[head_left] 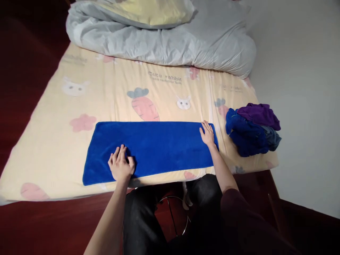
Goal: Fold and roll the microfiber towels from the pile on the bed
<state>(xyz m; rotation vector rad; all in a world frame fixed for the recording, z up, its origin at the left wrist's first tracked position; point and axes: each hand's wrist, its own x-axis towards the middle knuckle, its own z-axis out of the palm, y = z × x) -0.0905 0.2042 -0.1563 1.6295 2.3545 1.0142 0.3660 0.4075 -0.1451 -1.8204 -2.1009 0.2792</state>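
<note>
A blue towel [164, 145] lies spread out as a long flat rectangle near the front edge of the bed. My left hand [121, 164] rests on its left part, fingers slightly bent and apart, with nothing held. Close to the towel's far right corner, my right hand [207, 134] lies flat with the fingers stretched out. The towel looks mostly smooth, with faint creases around my left hand.
The towel is on a bed sheet [106, 92] printed with rabbits and carrots. Crumpled blue, grey and purple cloths [249, 132] are heaped at right by the white wall [302, 106]. A grey quilt [164, 46] and a yellow pillow [156, 12] lie across the back.
</note>
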